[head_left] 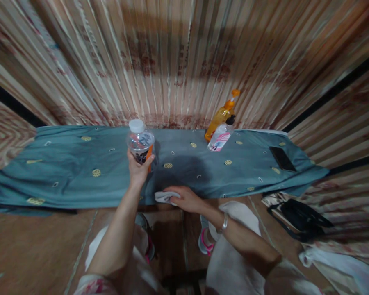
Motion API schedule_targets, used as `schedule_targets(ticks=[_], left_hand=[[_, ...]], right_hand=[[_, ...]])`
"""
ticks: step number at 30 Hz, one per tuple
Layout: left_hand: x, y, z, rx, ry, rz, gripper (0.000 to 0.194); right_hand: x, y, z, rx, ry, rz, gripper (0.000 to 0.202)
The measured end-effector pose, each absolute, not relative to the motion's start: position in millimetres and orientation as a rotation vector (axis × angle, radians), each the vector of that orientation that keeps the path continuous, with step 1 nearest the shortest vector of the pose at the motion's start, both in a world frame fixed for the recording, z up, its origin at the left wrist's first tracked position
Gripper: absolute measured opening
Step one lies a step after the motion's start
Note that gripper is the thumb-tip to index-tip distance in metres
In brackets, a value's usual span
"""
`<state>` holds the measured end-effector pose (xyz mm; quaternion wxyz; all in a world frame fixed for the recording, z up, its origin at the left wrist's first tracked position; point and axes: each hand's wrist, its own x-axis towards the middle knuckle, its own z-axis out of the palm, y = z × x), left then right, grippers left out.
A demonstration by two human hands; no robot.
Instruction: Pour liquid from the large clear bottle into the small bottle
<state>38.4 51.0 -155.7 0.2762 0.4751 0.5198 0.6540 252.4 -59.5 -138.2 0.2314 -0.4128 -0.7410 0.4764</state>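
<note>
My left hand [139,169] is wrapped round a clear plastic bottle [141,141] with a white cap and an orange and black label. The bottle is upright at the table's left-centre; whether its base touches the cloth I cannot tell. Near the front edge, my right hand [186,198] grips a folded light grey cloth [166,197] between thumb and fingers. The cloth is apart from the bottle.
A teal tablecloth [70,164] covers the low table. Toward its back right stand an amber pump bottle [217,121] and a clear bottle with a black top [220,138]. A phone [282,159] lies at the right end. A black bag [304,219] rests below; pleated curtains [172,61] hang behind.
</note>
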Motion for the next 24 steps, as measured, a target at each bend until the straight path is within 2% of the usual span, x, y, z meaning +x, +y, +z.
schedule_targets(ticks=[4,7,13,18,24], left_hand=[[38.0,46.4,-151.0,1.267,1.396,1.717,0.111],[36.8,39.1,-150.6,1.228,1.503,1.694,0.121],[35.3,15.0,-150.8,1.144,1.638,1.679,0.135],[34.4,-0.3,-143.9,1.157,1.686,1.699,0.131],[27.2,-13.5,-133.3,1.186,1.719,1.728,0.128]], right_hand=[[293.7,-54.1,-136.1,-1.330,-1.516,1.453,0.038],[325.5,-34.7,-139.4,-1.414,-1.267,1.275,0.041],[325.6,2.0,-149.5,-1.592,-1.407,0.854,0.048],[309.6,-4.5,-151.2,-1.586,-1.583,0.724,0.054],[387.6,-47.9,-144.0,-1.693,-1.584,0.450,0.046]])
